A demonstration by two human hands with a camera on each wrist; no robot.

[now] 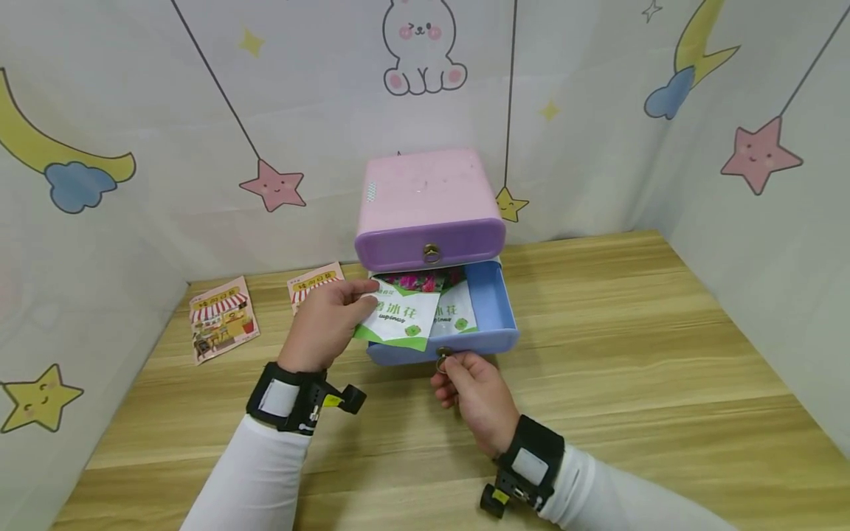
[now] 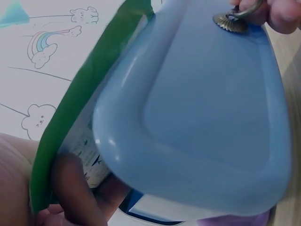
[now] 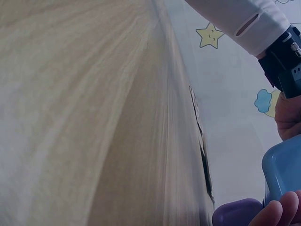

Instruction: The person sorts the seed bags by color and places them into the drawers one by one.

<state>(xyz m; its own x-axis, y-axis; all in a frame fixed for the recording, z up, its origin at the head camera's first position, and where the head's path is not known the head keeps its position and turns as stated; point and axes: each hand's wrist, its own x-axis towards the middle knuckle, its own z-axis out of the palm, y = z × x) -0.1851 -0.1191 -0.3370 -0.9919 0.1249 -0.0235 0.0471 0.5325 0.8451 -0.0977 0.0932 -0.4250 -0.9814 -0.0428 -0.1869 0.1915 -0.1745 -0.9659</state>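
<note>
My left hand [image 1: 319,328] pinches a white sachet with green edging [image 1: 397,316] by its left side, thumb on top. The sachet is tilted over the open blue drawer [image 1: 493,295] and overlaps its front edge. In the left wrist view, the fingers lie behind the sachet's green edge [image 2: 77,96], beside the drawer front [image 2: 211,94]. Inside the drawer lie a similar white sachet [image 1: 457,311] and a dark packet with pink flowers [image 1: 425,281], both partly covered. My right hand [image 1: 483,398] pinches the brass ring pull [image 1: 443,361] on the drawer front.
Above the blue drawer sits a closed purple drawer [image 1: 392,251] in a pink cabinet [image 1: 428,184] against the back wall. Two pink packets with striped awnings, one at the far left [image 1: 226,318] and one nearer the cabinet [image 1: 315,280], lie on the wooden table [image 1: 631,354].
</note>
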